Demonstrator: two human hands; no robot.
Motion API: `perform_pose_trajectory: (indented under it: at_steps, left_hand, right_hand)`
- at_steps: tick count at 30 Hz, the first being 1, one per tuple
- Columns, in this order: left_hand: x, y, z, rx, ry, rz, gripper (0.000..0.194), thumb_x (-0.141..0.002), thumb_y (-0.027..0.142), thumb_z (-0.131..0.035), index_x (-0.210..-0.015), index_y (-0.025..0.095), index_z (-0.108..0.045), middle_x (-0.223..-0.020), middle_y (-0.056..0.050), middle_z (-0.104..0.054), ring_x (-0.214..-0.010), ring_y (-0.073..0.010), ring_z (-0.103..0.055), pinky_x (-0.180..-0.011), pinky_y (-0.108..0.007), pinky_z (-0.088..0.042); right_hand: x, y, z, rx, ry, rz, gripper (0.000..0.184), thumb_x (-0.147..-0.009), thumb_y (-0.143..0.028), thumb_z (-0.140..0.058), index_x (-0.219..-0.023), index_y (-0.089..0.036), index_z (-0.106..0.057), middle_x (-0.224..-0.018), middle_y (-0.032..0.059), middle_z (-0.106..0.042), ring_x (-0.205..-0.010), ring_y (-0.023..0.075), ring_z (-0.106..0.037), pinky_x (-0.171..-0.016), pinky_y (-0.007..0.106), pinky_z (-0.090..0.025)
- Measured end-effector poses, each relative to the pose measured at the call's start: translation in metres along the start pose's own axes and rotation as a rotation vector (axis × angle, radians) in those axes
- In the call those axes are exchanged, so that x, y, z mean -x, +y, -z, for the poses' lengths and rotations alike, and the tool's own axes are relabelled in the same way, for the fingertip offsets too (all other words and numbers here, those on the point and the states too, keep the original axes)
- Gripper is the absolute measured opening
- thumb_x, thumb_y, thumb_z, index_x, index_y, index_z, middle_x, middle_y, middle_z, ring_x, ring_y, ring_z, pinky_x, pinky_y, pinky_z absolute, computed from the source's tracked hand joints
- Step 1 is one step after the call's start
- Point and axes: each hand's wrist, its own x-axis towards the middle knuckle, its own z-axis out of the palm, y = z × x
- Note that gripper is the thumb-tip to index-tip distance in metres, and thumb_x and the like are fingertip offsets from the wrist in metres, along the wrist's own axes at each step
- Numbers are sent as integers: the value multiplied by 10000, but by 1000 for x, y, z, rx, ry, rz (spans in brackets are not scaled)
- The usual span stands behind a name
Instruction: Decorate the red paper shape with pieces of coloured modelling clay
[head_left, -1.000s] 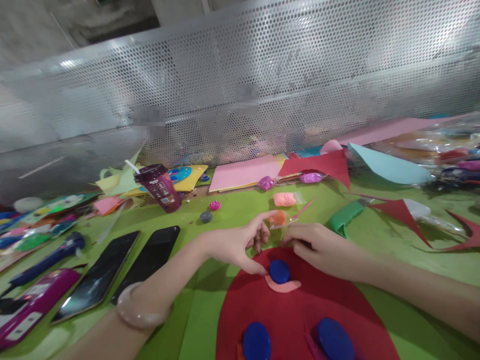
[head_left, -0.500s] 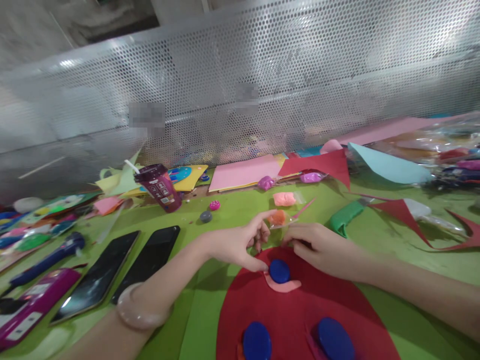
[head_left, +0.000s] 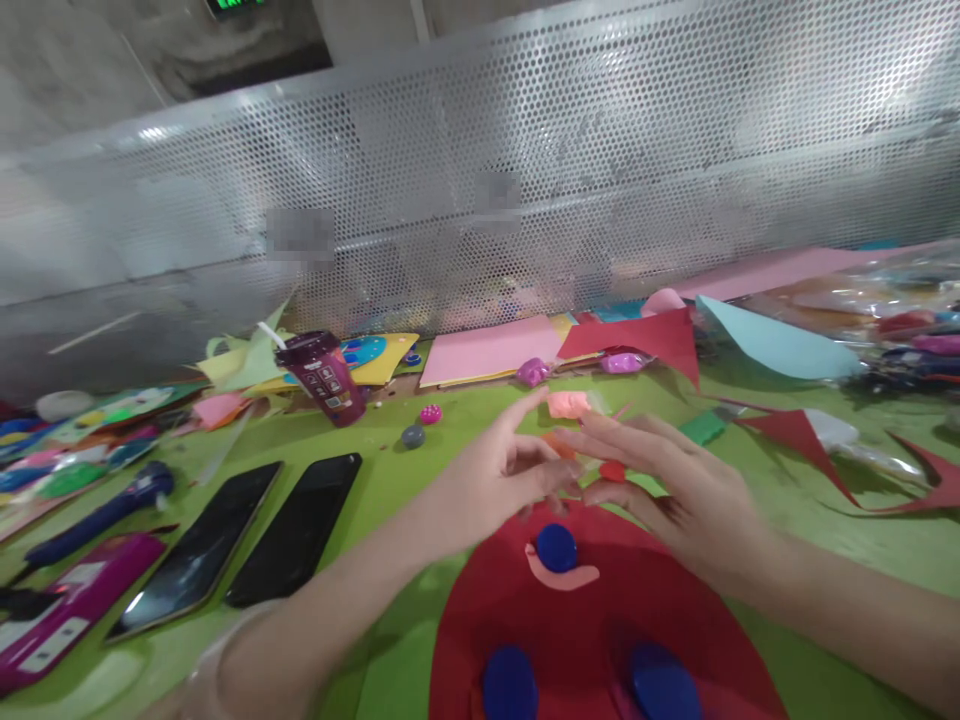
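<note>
between the parted finger and thumb of your right hand (head_left: 697, 495) shows a small rounded red clay-like lump (head_left: 613, 470), probably light, soft, best pinched edgewise; your left hand (head_left: 491, 478) curls alongside, either grip indeterminable.

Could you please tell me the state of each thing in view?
Left hand: fingers partly bent
Right hand: thumb and fingers apart, red piece between, grip unclear
Red sheet: flat, cut off by the frame
Pink strip: curved, lying on the red sheet
Three blue discs: over the red sheet
Cup: lid on, straw in
Two phones: flat, unlit
Green sign: lit, cropped
</note>
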Motion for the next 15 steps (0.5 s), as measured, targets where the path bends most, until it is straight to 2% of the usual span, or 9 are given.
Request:
perform_pose_trajectory:
  at_steps: [3,5,7,9,11,13,14,15]
  left_hand:
    - [-1,-2,-14,181,43,-79,560,-768,252,-643,-1269,243,-393,-962,-43,-652,-868,-174,-619,-749,-291,-470]
    - [-2,-4,-20,250,72,-79,541,-724,210,-688,-1213,221,-455,-983,-46,-659,-928,-187,-615,-802,-305,-470]
    - [-3,-4,-22,284,88,-52,562,-688,186,-719,-1194,221,-477,-957,-37,-669,-910,-187,-627,-796,-306,-482]
    - [-3,-3,-20,294,80,-8,581,-670,171,-730,-1193,209,-480,-862,-31,-680,-819,-185,-648,-732,-308,-507]
    - [-6,-5,-14,299,137,49,619,-680,167,-720,-1230,187,-438,-778,-27,-677,-709,-177,-656,-656,-310,-523]
    - [-11,-10,-4,276,265,72,661,-697,161,-702,-1271,161,-375,-743,-25,-674,-649,-164,-653,-639,-310,-528]
    - [-14,-15,2,254,339,53,671,-703,156,-695,-1281,154,-354,-746,-24,-674,-649,-154,-652,-658,-305,-528]
    - [-18,-19,9,225,400,19,662,-709,155,-687,-1279,147,-352,-744,-19,-672,-661,-146,-651,-681,-300,-525]
  right_hand:
    - [3,-3,-1,104,-28,114,445,-930,-278,-388,-1369,-268,-310,-1236,90,-539,-1091,210,-538,-871,354,-494]
    - [5,-5,-3,155,-35,173,444,-940,-228,-348,-1381,-238,-295,-1275,118,-504,-1143,216,-501,-892,358,-480]
    - [3,-4,-5,198,-70,224,430,-944,-219,-339,-1373,-200,-312,-1270,133,-508,-1197,226,-447,-923,374,-453]
    - [-4,2,-1,218,-139,297,484,-934,-287,-389,-1386,-159,-274,-1278,138,-503,-1238,241,-391,-958,399,-417]
    - [-14,14,8,263,-216,357,553,-910,-336,-438,-1390,-131,-256,-1321,138,-461,-1252,263,-358,-982,439,-378]
    - [-22,33,24,392,-282,340,444,-893,-213,-424,-1328,-139,-379,-1330,129,-450,-1216,290,-382,-965,482,-361]
    - [-23,44,33,448,-337,345,418,-842,-99,-401,-1248,-152,-478,-1254,115,-525,-1143,288,-447,-937,490,-371]
    - [-22,55,42,516,-421,294,471,-752,-7,-404,-1165,-179,-552,-1196,93,-568,-1102,287,-468,-909,478,-384]
